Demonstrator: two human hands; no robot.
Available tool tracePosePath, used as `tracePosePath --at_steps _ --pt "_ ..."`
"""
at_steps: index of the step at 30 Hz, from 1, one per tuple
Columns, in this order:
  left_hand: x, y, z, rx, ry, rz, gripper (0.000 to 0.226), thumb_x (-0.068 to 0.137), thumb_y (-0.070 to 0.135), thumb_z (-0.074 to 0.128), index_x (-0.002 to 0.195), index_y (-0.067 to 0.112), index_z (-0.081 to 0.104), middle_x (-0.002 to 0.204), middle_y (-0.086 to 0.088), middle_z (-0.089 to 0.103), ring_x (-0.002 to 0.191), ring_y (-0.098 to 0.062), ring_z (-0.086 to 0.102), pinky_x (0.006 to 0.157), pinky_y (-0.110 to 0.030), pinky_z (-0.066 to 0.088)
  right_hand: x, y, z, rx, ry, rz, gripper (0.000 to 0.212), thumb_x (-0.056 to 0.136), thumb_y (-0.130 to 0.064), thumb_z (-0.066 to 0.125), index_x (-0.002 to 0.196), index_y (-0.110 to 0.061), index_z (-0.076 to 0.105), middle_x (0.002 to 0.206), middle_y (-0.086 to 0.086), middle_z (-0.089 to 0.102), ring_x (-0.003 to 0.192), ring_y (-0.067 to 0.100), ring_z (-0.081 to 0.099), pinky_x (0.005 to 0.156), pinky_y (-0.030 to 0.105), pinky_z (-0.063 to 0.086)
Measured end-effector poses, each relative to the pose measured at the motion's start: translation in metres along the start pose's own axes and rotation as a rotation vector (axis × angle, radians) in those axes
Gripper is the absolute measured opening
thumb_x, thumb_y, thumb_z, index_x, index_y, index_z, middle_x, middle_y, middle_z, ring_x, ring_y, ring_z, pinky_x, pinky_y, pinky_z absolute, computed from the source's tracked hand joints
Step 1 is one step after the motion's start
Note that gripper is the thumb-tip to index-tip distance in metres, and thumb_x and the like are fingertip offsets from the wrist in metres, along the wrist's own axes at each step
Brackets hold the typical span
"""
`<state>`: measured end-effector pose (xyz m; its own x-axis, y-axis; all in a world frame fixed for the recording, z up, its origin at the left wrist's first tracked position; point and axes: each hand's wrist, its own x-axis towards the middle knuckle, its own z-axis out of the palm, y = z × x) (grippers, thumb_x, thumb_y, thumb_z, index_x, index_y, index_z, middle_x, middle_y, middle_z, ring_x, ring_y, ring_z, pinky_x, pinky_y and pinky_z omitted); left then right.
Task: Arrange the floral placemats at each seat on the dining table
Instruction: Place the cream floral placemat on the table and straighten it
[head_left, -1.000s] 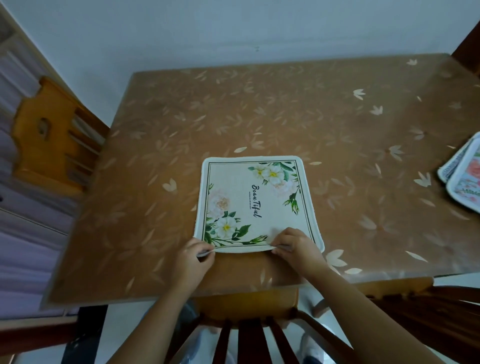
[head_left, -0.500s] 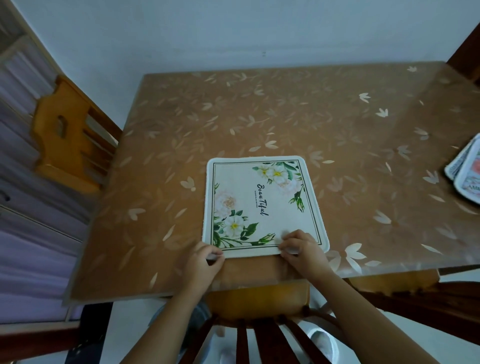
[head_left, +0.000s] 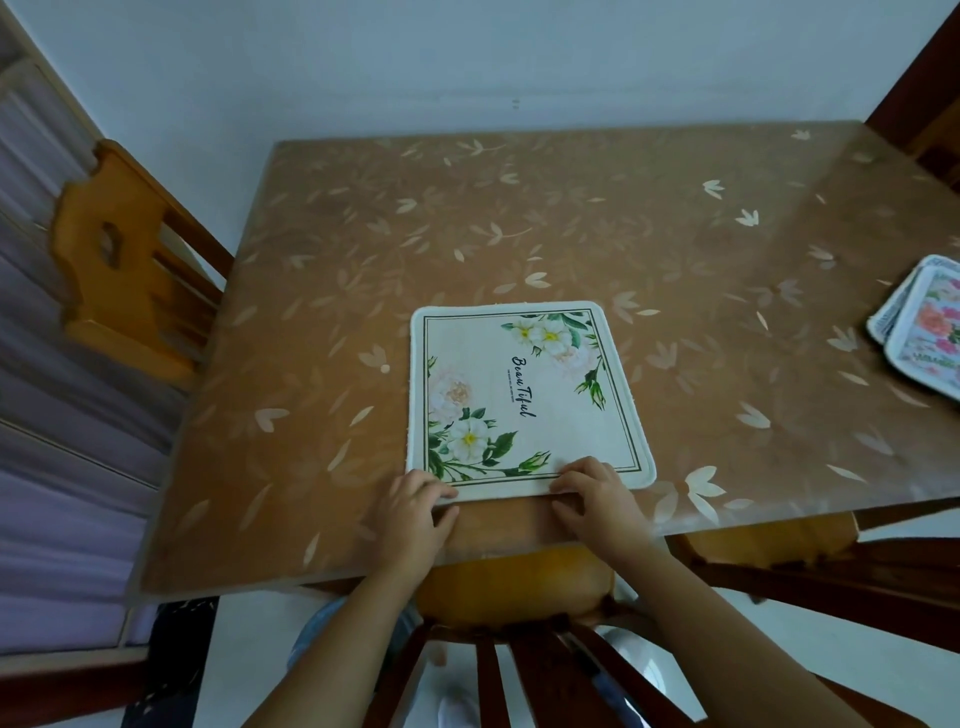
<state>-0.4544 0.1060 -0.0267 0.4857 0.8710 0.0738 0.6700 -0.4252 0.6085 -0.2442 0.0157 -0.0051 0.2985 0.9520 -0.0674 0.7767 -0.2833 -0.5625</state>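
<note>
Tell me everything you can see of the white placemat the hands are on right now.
The white placemat is a roughly square mat with rounded corners, a cream face that looks like soft fabric, a thin dark line border and a pale rim. White and pink flowers with green leaves fill two opposite corners; script down the middle reads "Beau Tiful". It lies flat on the table, near the front edge. The left hand and right hand both touch its near edge with their fingertips.

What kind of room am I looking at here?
Most likely a home dining area: a table under a leaf-print cover, wooden chairs drawn up to it, and a floral placemat with both hands on its near edge.
</note>
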Motion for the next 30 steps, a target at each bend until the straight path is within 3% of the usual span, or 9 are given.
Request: tracePosePath --at_steps 12,18,27,30 --pt "0.009 -0.009 0.001 0.053 0.012 0.050 0.019 0.070 0.008 0.077 0.087 0.010 0.068 0.092 -0.007 0.060 0.089 -0.025 0.052 0.076 -0.031 0.040 0.010 -0.003 0.012 -0.018 0.077 -0.102 0.019 0.072 -0.011 0.074 0.090 -0.013 0.070 0.101 0.008 0.061 0.097 0.030 0.053 0.078 0.044 0.048" --pt "0.012 -0.006 -0.003 -0.033 0.041 0.066 0.011 0.066 0.002 0.079 0.071 0.007 0.070 0.077 -0.006 0.062 0.078 -0.023 0.054 0.068 -0.031 0.045 0.014 0.000 0.010 -0.026 0.087 -0.142 0.015 0.071 -0.010 0.076 0.085 -0.013 0.071 0.095 0.009 0.063 0.092 0.032 0.056 0.072 0.047 0.050" --pt "0.013 0.005 -0.007 -0.001 0.031 0.035 0.011 0.068 0.000 0.075 0.068 0.007 0.067 0.073 -0.008 0.061 0.074 -0.027 0.056 0.064 -0.042 0.047 0.019 0.010 0.003 0.008 0.061 -0.227 0.017 0.068 -0.012 0.079 0.083 -0.012 0.071 0.089 0.006 0.065 0.085 0.029 0.058 0.070 0.046 0.052" --pt "0.014 0.010 -0.008 -0.006 0.030 0.038 0.011 0.067 -0.002 0.074 0.068 0.006 0.066 0.073 -0.008 0.061 0.072 -0.025 0.056 0.065 -0.037 0.046 0.022 0.014 0.001 0.012 0.059 -0.248 0.016 0.068 -0.012 0.079 0.082 -0.011 0.071 0.088 0.007 0.065 0.084 0.029 0.059 0.071 0.045 0.053"
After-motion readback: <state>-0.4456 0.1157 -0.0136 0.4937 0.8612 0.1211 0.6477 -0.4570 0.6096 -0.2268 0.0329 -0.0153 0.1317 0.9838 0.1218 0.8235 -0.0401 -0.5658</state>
